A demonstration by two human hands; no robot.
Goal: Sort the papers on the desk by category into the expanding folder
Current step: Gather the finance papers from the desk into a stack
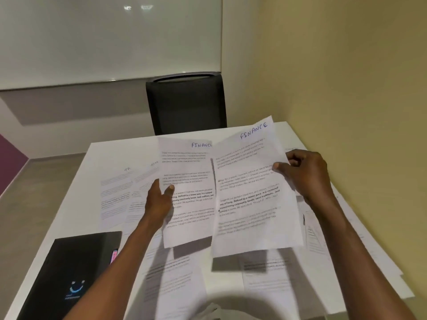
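Note:
Two printed sheets headed FINANCE in blue ink are held up above the white desk (76,227). My left hand (160,199) pinches the left FINANCE sheet (191,204) at its left edge. My right hand (305,174) grips the right FINANCE sheet (254,204) at its right edge. The two sheets hang side by side, edges nearly touching. The black expanding folder (69,273), with a blue smile logo, lies closed at the desk's near left corner. More printed papers lie flat on the desk: two at the far left (115,195), others below (175,280) and to the right (323,239) of the held sheets.
A black office chair (187,102) stands behind the far edge of the desk. A yellow wall (346,77) runs along the desk's right side. A pink object (114,255) pokes out at the folder's right edge.

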